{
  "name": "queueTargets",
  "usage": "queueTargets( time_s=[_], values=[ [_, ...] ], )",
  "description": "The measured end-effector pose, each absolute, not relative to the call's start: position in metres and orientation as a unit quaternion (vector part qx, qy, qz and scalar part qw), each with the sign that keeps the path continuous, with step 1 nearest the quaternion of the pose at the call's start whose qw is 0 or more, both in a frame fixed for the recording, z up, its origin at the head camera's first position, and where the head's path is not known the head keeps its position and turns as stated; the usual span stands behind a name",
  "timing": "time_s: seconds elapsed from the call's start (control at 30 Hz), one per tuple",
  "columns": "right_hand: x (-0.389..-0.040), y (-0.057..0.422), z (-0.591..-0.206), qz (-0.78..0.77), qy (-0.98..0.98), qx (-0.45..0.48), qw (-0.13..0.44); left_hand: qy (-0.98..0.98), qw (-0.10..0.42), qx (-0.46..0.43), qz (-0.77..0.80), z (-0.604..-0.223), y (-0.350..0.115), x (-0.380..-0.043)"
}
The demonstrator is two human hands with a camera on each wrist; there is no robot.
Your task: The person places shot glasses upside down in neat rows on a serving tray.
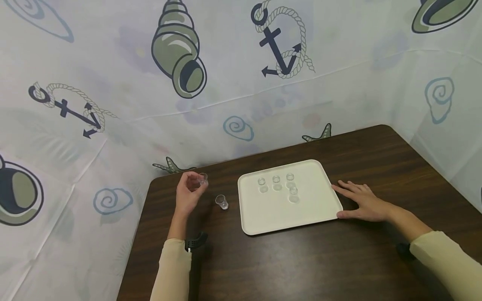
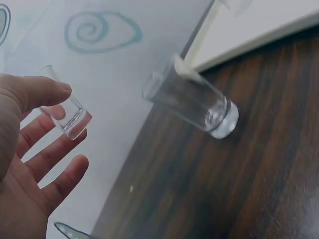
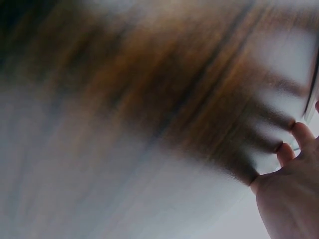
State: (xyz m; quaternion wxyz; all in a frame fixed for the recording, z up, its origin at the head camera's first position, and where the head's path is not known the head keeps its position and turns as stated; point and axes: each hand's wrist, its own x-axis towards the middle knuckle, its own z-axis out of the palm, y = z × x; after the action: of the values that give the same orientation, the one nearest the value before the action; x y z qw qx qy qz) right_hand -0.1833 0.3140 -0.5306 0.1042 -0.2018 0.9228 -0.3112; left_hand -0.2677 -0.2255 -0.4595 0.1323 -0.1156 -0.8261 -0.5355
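Between thumb and fingers my left hand [image 1: 188, 195] pinches a small clear shot glass [image 2: 70, 112], held above the table at the left of the tray. A second shot glass [image 1: 222, 202] stands upright on the wood just right of that hand; it looms large in the left wrist view. My right hand [image 1: 363, 203] lies with spread, fairly straight fingers at the right edge of the white tray [image 1: 267, 219], thumb and index finger touching its rim. On the tray several shot glasses stand, three in a back row and one glass [image 1: 293, 194] in front of the rightmost.
The dark wooden table [image 1: 301, 259] ends at the back against a hanging cloth [image 1: 226, 75] printed with shells and anchors. More of the cloth hangs along the left and right sides. A dark band [image 1: 196, 241] sits at the left wrist.
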Motion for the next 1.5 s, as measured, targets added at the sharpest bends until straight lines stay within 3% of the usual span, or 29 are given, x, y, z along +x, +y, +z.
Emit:
queueTargets(
  time_s=[0.17,0.4,0.97,1.23,1.5],
  values=[
    [-0.183,0.314,-0.531,-0.307,0.924,-0.201,0.103,-0.83,0.122,-0.156,-0.521,-0.447,-0.212,-0.267],
    [-0.183,0.315,-0.531,-0.307,0.924,-0.199,0.106,-0.847,0.112,-0.21,-0.475,-0.459,-0.193,-0.283],
    [-0.185,0.315,-0.532,-0.315,0.923,-0.194,0.107,-0.892,0.073,-0.364,-0.259,-0.449,-0.126,-0.273],
    [-0.184,0.316,-0.534,-0.317,0.923,-0.195,0.103,-0.888,0.089,-0.441,-0.097,-0.454,-0.088,-0.271],
    [-0.185,0.316,-0.533,-0.315,0.923,-0.2,0.095,-0.859,0.136,-0.493,0.016,-0.465,-0.062,-0.264]
  ],
)
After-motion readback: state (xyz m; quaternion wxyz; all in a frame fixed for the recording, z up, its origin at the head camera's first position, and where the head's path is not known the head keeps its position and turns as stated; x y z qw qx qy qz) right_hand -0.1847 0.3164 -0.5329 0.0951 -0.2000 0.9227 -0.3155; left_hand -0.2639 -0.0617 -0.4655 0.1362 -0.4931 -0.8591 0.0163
